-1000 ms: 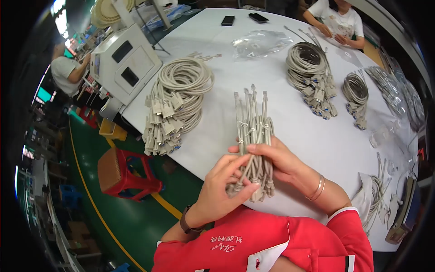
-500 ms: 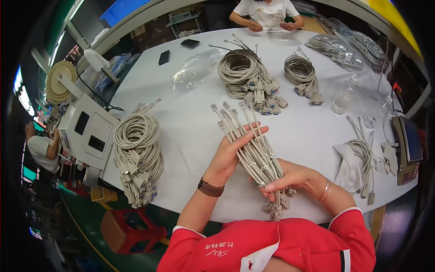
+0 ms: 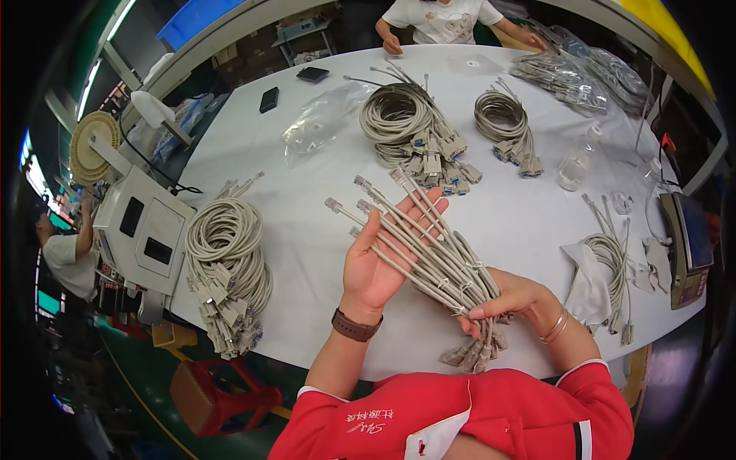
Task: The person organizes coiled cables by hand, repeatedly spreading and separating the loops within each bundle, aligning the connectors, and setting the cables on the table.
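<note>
A bundle of tied grey cables (image 3: 441,264) lies slantwise across both hands, its clear plugs fanned out at the upper left and its grey connectors at the lower right. My right hand (image 3: 506,299) is wrapped round the bundle near the connector end. Under the plug end, my left hand (image 3: 383,261) is spread with its palm up, and the cables rest across its palm and fingers. White ties circle the cables near the middle. Which connectors belong to which cable cannot be made out.
Coiled cables lie at left (image 3: 226,238), at centre (image 3: 399,115) and at right (image 3: 502,115). A plastic bottle (image 3: 575,165), a scale (image 3: 686,245), a white machine (image 3: 146,230) and two phones stand or lie around. A person (image 3: 445,23) sits across the table (image 3: 307,184).
The view has swung right. The bundle has gone from upright to slanted left; my left hand has left the connector end and opened under the plugs, which have fanned out.
</note>
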`<state>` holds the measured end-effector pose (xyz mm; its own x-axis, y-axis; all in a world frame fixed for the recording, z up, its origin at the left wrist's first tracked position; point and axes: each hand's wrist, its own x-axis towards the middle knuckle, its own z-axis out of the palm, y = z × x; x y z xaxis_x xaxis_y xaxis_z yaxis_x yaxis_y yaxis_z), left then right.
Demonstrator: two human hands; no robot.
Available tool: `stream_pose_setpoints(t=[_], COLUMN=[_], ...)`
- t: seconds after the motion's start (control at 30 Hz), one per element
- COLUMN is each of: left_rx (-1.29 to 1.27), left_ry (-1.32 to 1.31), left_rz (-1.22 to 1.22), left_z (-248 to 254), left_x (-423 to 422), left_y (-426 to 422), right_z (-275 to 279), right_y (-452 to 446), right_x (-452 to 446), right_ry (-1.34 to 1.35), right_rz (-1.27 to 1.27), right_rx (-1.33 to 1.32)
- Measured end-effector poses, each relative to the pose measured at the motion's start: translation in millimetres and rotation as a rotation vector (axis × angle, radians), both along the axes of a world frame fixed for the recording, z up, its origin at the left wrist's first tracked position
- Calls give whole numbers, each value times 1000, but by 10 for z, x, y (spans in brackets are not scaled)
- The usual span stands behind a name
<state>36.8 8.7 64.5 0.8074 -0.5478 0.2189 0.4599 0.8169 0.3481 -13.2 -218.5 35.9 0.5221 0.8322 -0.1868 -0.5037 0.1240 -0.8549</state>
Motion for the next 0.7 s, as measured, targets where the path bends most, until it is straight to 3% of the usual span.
stream_pose_setpoints(t=[0.4,0.5,0.6,0.63,0.7], left_rx=[9,90,418,315,266], left_ry=[-33,-39,-12,134,183], left_rz=[0,65,219,219,269], left_z=[26,22,14,-11,-50], left_x=[-55,-44,-47,-14,14], left_y=[-65,-110,-171,-181,-219], right_z=[39,74,126,138,214], right_y=[-48,-77,-95,-94,52], right_x=[-25,-11,-3,-29,-162], right_ry=[-4,-10,-12,-8,-425], right_rz=[-24,-13,-53,-78,-443], right_rx=[-50,-104,-172,-197,-405])
